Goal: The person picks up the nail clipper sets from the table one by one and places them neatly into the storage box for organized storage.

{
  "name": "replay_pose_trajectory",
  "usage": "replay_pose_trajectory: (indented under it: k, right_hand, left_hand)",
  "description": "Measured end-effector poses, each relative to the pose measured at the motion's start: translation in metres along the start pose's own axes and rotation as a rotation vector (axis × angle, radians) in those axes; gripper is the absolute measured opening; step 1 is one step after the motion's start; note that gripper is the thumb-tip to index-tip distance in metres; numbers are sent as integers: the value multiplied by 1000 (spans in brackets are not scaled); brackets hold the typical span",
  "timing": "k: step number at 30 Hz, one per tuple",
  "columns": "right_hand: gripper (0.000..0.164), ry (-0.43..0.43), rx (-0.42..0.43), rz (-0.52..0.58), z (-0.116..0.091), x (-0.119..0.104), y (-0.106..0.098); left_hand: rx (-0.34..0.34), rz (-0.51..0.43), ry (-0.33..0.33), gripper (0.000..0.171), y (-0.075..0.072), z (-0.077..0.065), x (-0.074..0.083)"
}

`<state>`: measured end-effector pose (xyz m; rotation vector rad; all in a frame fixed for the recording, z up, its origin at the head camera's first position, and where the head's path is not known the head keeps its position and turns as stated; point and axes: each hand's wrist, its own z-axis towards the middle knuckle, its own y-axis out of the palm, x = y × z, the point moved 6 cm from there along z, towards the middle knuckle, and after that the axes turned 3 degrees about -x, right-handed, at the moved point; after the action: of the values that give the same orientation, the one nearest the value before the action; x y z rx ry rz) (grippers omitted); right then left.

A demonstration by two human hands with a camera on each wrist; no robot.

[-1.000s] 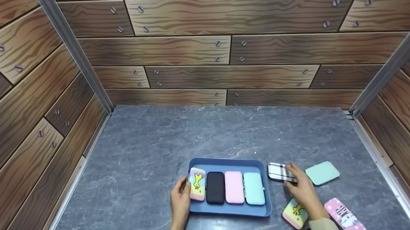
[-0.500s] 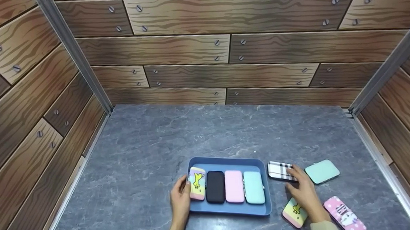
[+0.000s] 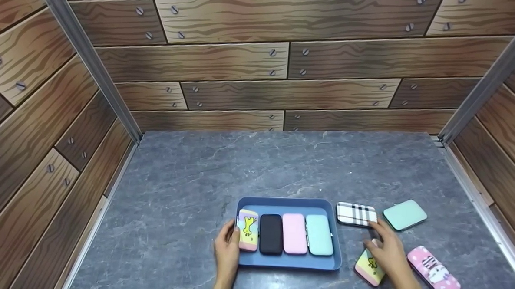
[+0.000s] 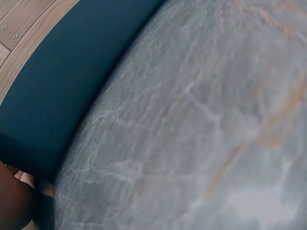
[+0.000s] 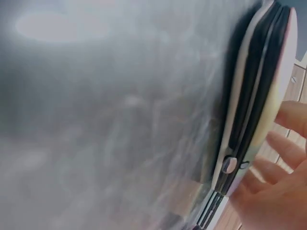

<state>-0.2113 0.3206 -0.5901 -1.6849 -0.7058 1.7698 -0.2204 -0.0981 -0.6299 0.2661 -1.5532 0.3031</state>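
My left hand [image 3: 228,245] holds the left rim of a shallow blue tray [image 3: 289,262]. In the left wrist view, a little of this hand [image 4: 17,199] shows at the tray's dark wall [image 4: 72,72]. Inside the tray lie a giraffe-print case [image 3: 248,231], a black case [image 3: 271,234], a pink case [image 3: 294,234] and a mint case [image 3: 319,235], side by side. My right hand [image 3: 389,254] hovers with loose fingers over another giraffe-print case [image 3: 368,271], partly hiding it. The right wrist view catches that case's clasped edge [image 5: 254,96], fingers beyond it.
A plaid case [image 3: 354,214] lies just right of the tray, with a loose mint case [image 3: 405,215] farther right. Near the front right rests a pink cartoon case [image 3: 434,272]. Wood-patterned walls [image 3: 222,60] enclose the grey marbled table [image 3: 186,176] at the back and sides.
My right hand has come off the plaid case and drawn back toward me, over the loose giraffe-print case. The left hand and tray have stayed in place.
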Motion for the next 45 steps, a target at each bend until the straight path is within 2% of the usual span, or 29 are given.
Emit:
replay_pose_trajectory:
  k: [5,11,14,20,27,34,39,45]
  right_hand:
    - [60,65,-3,-27,-9,-1,-4]
    - [66,172,-31,-35,-21,1,-6]
    - [66,196,-22,-57,-26,3,-7]
    - [69,239,-11,-14,-31,6,-8]
    - [70,340,-25,18,-35,11,-12]
    - [67,410,7,107,-35,18,-10]
    - [64,407,36,174,-34,18,-10]
    - [67,437,61,171,-35,17,-13]
  left_hand:
    - [6,-2,17,31,0,2,-2]
    - [-12,-26,15,31,0,-3,14]
    - [-12,-23,19,31,0,-6,19]
    - [-2,4,-7,32,1,0,0]
    - [10,0,18,32,1,2,-4]
    - [-9,-1,21,31,-1,-12,35]
    - [-12,-3,32,31,-1,-11,32]
    - [9,-19,24,30,1,-2,7]
